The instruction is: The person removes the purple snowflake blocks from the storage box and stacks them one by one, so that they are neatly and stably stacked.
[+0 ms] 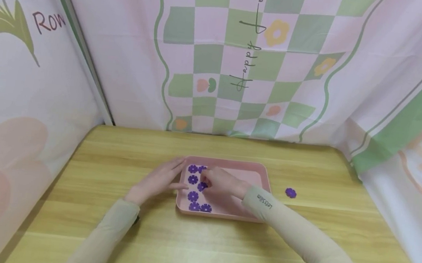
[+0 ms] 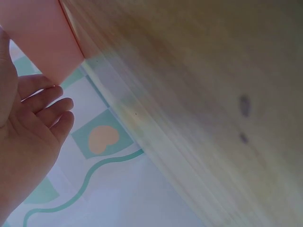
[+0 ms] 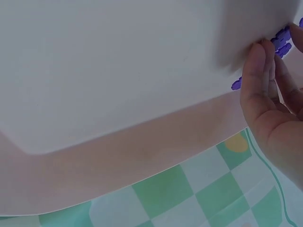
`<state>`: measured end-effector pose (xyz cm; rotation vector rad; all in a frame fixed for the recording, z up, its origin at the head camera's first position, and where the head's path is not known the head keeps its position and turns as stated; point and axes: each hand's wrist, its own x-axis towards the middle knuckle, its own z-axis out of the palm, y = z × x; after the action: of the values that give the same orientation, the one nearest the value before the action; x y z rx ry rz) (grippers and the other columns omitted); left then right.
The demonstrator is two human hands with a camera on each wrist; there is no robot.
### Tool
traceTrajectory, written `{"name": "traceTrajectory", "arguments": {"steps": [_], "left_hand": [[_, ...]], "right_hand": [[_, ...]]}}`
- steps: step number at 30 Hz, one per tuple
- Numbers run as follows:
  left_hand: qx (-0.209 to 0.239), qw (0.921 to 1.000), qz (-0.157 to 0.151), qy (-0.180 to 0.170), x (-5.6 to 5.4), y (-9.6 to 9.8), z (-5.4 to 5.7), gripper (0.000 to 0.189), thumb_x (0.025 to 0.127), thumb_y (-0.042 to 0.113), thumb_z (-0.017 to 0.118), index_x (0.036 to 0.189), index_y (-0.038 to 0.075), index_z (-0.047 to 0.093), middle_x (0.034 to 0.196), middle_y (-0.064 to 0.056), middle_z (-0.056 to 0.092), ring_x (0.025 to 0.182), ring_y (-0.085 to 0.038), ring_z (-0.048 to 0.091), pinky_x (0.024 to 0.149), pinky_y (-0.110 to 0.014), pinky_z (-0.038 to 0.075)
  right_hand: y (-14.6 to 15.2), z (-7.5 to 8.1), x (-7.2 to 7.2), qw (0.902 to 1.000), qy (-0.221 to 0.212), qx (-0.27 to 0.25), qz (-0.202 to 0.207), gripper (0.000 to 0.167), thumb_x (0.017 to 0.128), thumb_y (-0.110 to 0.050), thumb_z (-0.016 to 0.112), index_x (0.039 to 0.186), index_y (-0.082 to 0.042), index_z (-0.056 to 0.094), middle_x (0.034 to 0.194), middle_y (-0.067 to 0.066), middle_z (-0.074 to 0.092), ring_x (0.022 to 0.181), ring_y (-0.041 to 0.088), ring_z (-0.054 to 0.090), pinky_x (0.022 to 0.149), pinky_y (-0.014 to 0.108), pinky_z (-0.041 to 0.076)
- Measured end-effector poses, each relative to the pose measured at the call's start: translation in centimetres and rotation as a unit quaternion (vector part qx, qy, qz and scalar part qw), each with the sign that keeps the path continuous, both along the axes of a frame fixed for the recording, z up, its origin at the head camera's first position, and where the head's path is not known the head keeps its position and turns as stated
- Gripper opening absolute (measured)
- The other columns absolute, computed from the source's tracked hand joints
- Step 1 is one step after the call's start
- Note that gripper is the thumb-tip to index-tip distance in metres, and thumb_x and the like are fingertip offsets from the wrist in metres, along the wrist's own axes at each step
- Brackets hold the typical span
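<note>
A pink tray point(image 1: 247, 166) with a pale floor lies on the table, and several purple slotted flower-shaped discs point(image 1: 193, 196) sit along its left part. My left hand point(image 1: 157, 182) rests at the tray's left rim with fingers extended; in the left wrist view its fingertips touch the pink wall point(image 2: 47, 38). Over the discs, my right hand point(image 1: 225, 182) reaches in from the right. Its thumb and fingers pinch a purple disc point(image 3: 282, 35) in the right wrist view, partly hidden by the fingers. Another disc point(image 3: 236, 85) shows behind those fingers.
One purple disc point(image 1: 290, 193) lies on the wooden table point(image 1: 138, 235) to the right of the tray. Patterned curtains point(image 1: 238, 57) hang behind the table and at both sides. The right forearm crosses the tray's right side.
</note>
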<state>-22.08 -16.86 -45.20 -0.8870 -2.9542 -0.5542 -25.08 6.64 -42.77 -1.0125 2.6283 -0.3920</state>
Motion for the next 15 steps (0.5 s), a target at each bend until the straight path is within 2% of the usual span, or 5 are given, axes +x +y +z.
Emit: {"name": "traceTrajectory", "arguments": {"steps": [6,15], "left_hand": [[-0.001,0.9999,0.005,-0.01,0.15,0.05,0.22,0.09,0.089,0.053,0.063,0.155,0.004,0.027,0.163,-0.019,0.026,0.15,-0.037,0.029,0.125,-0.054,0.027],[-0.003,1.0,0.003,-0.005,0.34,-0.01,0.37,0.089,0.089,0.051,0.065,0.154,0.002,0.028,0.162,-0.019,0.026,0.149,-0.038,0.03,0.124,-0.054,0.027]], "right_hand": [[-0.03,-0.08,0.0,1.0,0.003,-0.003,0.004,0.023,0.085,-0.011,0.073,0.107,-0.01,0.068,0.097,0.004,0.071,0.084,0.011,0.064,0.085,0.026,0.059],[-0.07,-0.12,0.07,1.0,-0.001,-0.002,0.001,0.022,0.085,-0.011,0.073,0.106,-0.009,0.068,0.098,0.005,0.071,0.086,0.012,0.065,0.086,0.026,0.059]]}}
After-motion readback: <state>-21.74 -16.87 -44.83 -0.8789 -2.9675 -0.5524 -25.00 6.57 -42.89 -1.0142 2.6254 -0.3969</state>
